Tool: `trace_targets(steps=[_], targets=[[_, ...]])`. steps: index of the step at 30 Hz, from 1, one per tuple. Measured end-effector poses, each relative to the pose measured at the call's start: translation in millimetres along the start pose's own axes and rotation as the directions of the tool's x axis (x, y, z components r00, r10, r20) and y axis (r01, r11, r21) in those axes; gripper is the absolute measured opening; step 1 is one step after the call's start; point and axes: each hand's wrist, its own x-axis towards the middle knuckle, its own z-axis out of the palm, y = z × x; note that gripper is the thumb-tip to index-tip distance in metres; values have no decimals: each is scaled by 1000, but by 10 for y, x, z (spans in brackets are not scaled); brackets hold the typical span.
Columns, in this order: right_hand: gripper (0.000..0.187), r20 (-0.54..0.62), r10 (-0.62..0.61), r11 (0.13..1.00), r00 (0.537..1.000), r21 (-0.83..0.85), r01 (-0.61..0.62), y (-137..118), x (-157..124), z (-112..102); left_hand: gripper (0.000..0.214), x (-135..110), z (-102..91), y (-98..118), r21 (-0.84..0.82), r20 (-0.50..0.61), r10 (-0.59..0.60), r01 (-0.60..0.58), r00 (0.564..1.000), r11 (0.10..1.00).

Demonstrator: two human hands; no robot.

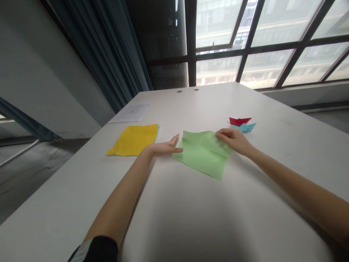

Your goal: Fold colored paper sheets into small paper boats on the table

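A square sheet of light green paper (204, 153) is held tilted at the middle of the white table, its lower edge slightly blurred. My right hand (236, 140) pinches its upper right edge between thumb and fingers. At the sheet's left edge is my left hand (165, 147), fingers stretched and apart. One of its fingers overlaps the paper's edge; whether it bears any weight, I cannot tell. Just beyond my right hand sit two folded paper boats, a red one (240, 121) and a light blue one (245, 127).
Left of my left hand lies a stack of paper squares with a yellow sheet (133, 140) on top and blue showing at its edge. A printed white sheet (131, 112) rests farther back by the left edge of the table (201, 105). Curtains and windows stand behind.
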Motion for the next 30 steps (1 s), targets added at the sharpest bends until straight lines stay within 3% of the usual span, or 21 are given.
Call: trace_targets(steps=[4, 6, 8, 10, 13, 15, 17, 20, 24, 30], targets=[[32, -91, 226, 961, 970, 186, -206, 251, 87, 29, 94, 2, -8, 77, -63, -64, -37, 33, 997, 997], [32, -95, 264, 962, 960, 103, -255, 379, 105, 26, 93, 1, -24, 119, -60, -122, -69, 62, 990, 996], [29, -92, 248, 963, 964, -86, -256, 479, 103, 16, 91, 1, -36, 149, -28, -169, -81, 77, 982, 997], [29, -70, 190, 952, 979, -230, -202, 542, 89, 10, 86, 9, -33, 170, 28, -174, -63, 69, 983, 997], [45, 19, -8, 919, 1000, -394, 15, 579, 64, 23, 73, 41, 11, 196, 144, -109, -22, 38, 994, 989], [46, 146, -133, 856, 980, -481, 187, 585, 48, 42, 67, 72, 55, 211, 216, -57, -21, 33, 998, 976], [43, 276, -169, 807, 946, -513, 294, 585, 31, 62, 65, 104, 96, 215, 267, -29, -28, 35, 999, 963], [42, 363, -141, 778, 921, -534, 330, 563, 7, 75, 63, 143, 137, 193, 312, -53, -43, 57, 998, 948], [38, 334, -149, 764, 931, -559, 323, 480, 2, 55, 66, 184, 162, 125, 364, -176, -90, 150, 980, 919], [28, 319, -150, 790, 936, -531, 308, 455, 42, 21, 84, 249, 188, 14, 388, -355, -230, 367, 906, 846]])
